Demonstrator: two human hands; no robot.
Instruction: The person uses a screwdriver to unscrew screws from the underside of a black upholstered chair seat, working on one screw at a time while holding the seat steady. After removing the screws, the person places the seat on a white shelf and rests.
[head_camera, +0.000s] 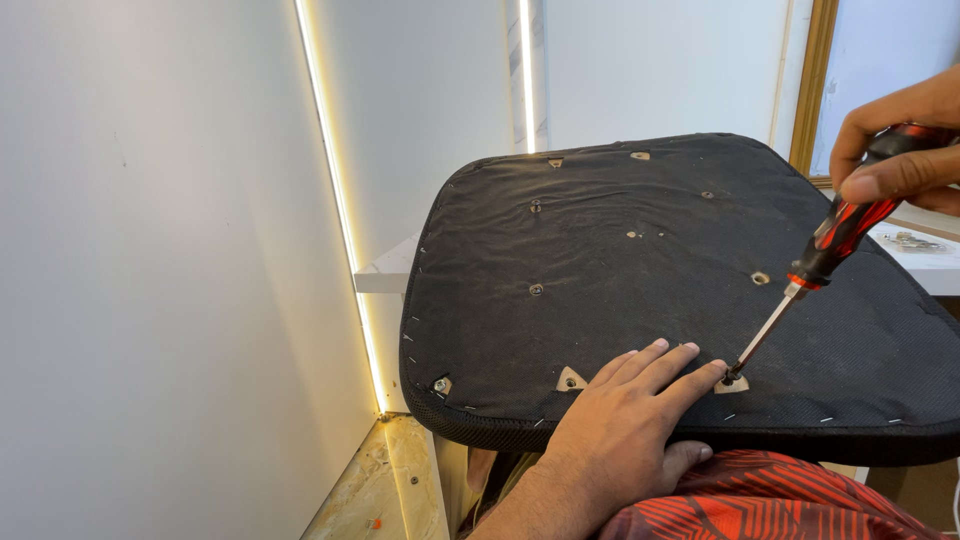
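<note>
The person's hands (620, 420) and forearms are bare, above a red garment (760, 500) with black zigzag pattern.

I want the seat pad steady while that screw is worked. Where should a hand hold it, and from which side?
Grip the seat pad at its near rolled edge, coming from below, beside the left hand: there the pad overhangs the lap, clear of the screwdriver.

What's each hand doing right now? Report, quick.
Left hand: open, flat on the seat pad, fingertip by the screw.
Right hand: closed on the screwdriver.
</note>
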